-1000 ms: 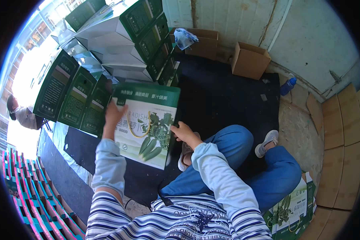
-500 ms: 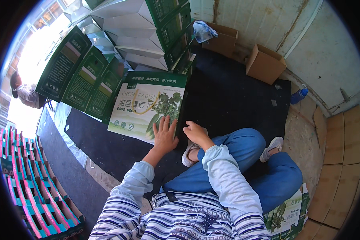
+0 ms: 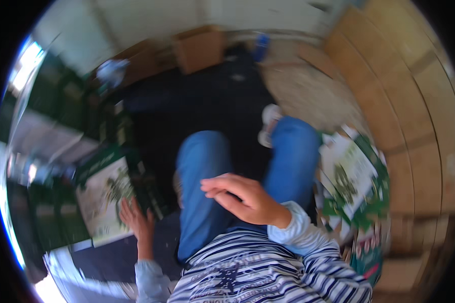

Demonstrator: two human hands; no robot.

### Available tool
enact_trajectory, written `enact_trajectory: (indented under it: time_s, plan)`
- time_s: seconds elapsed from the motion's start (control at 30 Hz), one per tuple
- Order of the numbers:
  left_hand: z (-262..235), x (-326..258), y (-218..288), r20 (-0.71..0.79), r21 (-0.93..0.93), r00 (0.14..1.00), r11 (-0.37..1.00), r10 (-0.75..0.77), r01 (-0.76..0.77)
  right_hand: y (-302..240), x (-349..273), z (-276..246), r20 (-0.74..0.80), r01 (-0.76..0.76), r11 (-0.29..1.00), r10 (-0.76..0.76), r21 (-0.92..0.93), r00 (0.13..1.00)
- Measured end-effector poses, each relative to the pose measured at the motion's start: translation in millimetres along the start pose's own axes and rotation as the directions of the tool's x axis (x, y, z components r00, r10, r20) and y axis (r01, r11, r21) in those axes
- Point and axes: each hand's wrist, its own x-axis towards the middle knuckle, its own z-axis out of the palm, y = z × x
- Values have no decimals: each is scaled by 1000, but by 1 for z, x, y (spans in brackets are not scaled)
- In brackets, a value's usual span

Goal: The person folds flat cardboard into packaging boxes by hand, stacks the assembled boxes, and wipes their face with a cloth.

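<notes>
1. Carton (image 3: 98,202) of green-and-white printed card, with a leafy plant pictured on its face, sits just left of the left hand (image 3: 135,219).
2. Fingers of that hand spread loosely over the carton's near right edge, apparently touching without gripping; blur obscures exact contact.
3. Released, the right hand (image 3: 242,197) hovers over the blue-trousered legs (image 3: 205,161), nothing visible in it.
4. Probably light and stiff, slightly slick, with dentable corners; opposite side edges would give the safest hold.
5. Right of the right hand lies similar printed cardboard (image 3: 351,174), near stacked brown boxes (image 3: 414,166).
</notes>
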Motion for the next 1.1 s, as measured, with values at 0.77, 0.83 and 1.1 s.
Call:
enact_trajectory:
  time_s: [0.77, 0.83, 1.1]
  plan:
    - [-102, 127, 106, -90, -691, 989, 708, 117, -146, 200, -421, -244, -598, 286, 744, 660, 604, -455]
    - [-120, 117, 135, -153, -473, 956, 831, 250, -293, 213, -434, -258, -581, 368, 735, 676, 569, -452]
    - [-127, 112, 138, -82, -66, 946, 945, 314, -320, 226, -447, -300, -591, 489, 758, 647, 432, -481]
